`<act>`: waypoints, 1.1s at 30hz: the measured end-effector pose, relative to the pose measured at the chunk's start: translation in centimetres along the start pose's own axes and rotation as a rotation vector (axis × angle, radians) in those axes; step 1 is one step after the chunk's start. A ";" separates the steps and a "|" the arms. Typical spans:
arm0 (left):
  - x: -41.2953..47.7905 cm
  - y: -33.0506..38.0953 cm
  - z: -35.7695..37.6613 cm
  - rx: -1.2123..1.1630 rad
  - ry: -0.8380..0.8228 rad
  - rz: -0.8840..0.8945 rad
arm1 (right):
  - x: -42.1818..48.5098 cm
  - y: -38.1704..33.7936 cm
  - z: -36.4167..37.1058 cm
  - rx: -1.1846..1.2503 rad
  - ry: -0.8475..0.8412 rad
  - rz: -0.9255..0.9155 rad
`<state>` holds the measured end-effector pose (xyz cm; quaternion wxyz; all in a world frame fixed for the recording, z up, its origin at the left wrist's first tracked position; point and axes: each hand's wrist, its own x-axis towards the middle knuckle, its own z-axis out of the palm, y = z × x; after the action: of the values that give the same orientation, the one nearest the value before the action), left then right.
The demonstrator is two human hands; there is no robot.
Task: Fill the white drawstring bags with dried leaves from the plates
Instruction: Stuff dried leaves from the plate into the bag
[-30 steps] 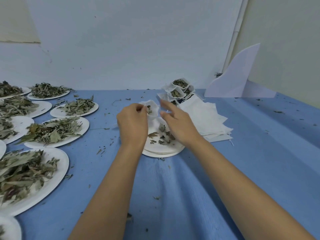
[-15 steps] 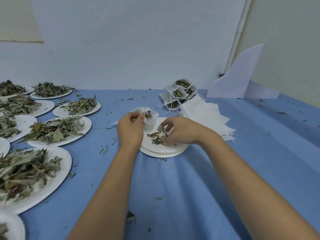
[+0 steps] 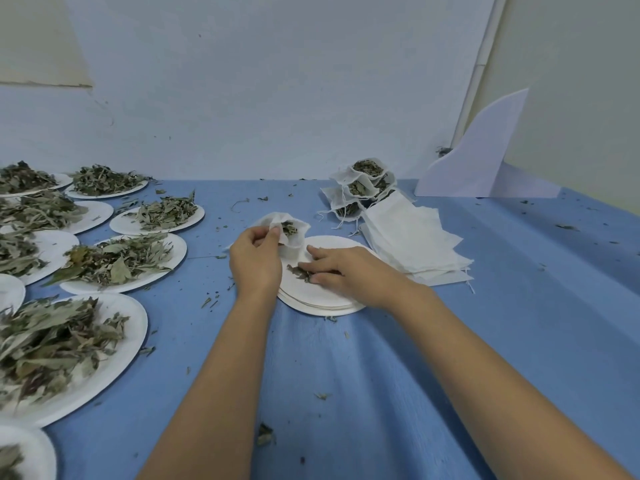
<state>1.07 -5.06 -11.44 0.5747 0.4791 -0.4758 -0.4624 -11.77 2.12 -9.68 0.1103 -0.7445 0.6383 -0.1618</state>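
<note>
- Fingers (image 3: 274, 232) and thumb of the left hand (image 3: 254, 261) pinch the rim of a white bag (image 3: 292, 240). They hold its mouth open toward the camera, just above the far left edge of the plate stack (image 3: 325, 303).
- Some green leaves show inside the bag's mouth.
- The right hand (image 3: 346, 271) lies palm down on the stack with its index finger stretched out and its thumb below it. A small clump of leaves (image 3: 298, 271) sits between them, partly under the other fingertips.
- I cannot tell whether those fingers grip the clump or only rest on it.
- The two hands are close together, and the bag is just left of the right index finger.
- Filled bags (image 3: 363, 188) are heaped at the far middle of the table, mouths open and leaves showing.
- Empty bags (image 3: 415, 244) lie flat in a fanned pile just right of the stack, touching the heap of filled ones.
- Plates (image 3: 121, 261) heaped with leaves stand in rows along the left side, well apart from the hands.
- A blue cloth (image 3: 519, 306) covers the table, wrinkled near the camera and strewn with leaf crumbs (image 3: 265, 434).
- A white board (image 3: 481, 161) with a curved edge leans at the far right, against the pale wall (image 3: 277, 81).
</note>
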 end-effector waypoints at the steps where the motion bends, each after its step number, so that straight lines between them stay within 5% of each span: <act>1: 0.0 0.0 0.0 -0.003 0.001 0.001 | 0.0 0.0 0.1 -0.047 0.021 -0.005; 6: -0.1 0.0 0.0 0.009 -0.003 0.007 | 0.4 -0.8 1.1 -0.271 0.130 0.015; 14: -0.5 -0.1 0.1 0.095 0.016 0.070 | 0.6 -1.2 2.1 -0.307 0.230 0.042; 17: -0.8 0.0 0.2 0.155 0.018 0.128 | 0.3 -1.3 1.3 -0.052 0.398 0.087; 22: -1.3 0.2 0.5 0.250 0.024 0.255 | 0.1 -1.6 -2.0 0.808 0.524 0.254; 33: -2.8 1.2 1.8 0.110 -0.355 0.307 | 0.5 -0.4 -1.8 0.739 0.686 0.462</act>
<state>-0.91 -2.39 -10.38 0.5188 0.3428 -0.6610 -0.4200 -12.02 1.81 -7.80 0.1827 -0.4015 0.6852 -0.5796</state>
